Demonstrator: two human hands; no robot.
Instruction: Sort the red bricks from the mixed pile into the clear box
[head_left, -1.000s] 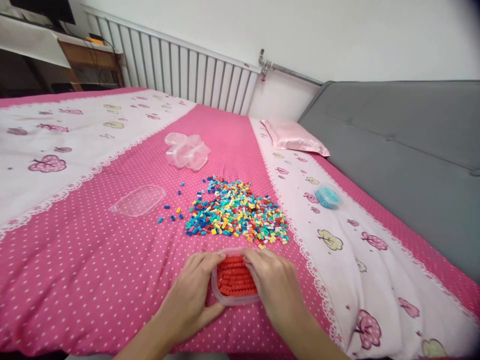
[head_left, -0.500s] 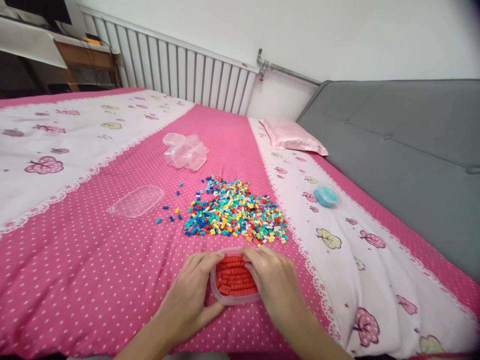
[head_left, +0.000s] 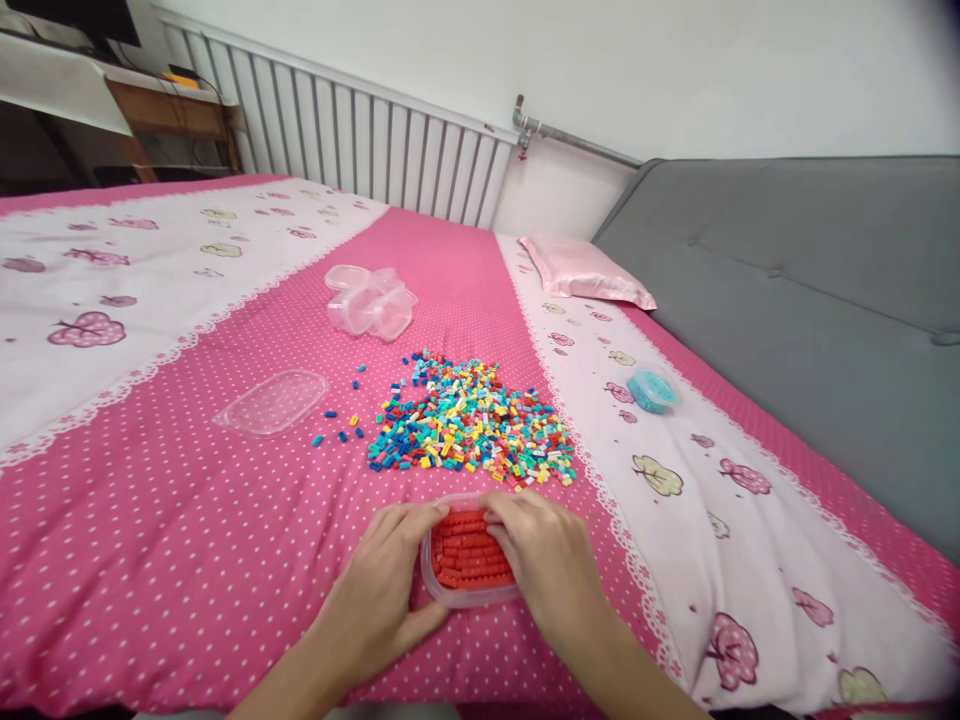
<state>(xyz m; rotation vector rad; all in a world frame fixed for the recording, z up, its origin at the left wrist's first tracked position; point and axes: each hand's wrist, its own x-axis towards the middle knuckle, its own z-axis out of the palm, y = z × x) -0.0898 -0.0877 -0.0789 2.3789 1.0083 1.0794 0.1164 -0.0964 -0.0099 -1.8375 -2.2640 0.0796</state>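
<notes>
A clear plastic container (head_left: 474, 598) stands on the bed close in front of me. Rows of small red bricks (head_left: 472, 552) lie packed inside it. My left hand (head_left: 390, 575) grips the container's left side, thumb at the near edge and fingertips at the far rim. Over the right side reaches my right hand (head_left: 547, 560), its fingers bent and pressed together, tips touching the far row of bricks; whatever is between them is hidden. Just beyond the container spreads a heap of mixed-colour small bricks (head_left: 472, 420).
A clear lid (head_left: 274, 403) lies left of the heap, with several loose bricks between. Farther back are stacked clear containers (head_left: 371, 303). To the right sits a container of light-blue pieces (head_left: 652, 390). A pink pillow (head_left: 585, 270) rests by the grey headboard (head_left: 787, 270).
</notes>
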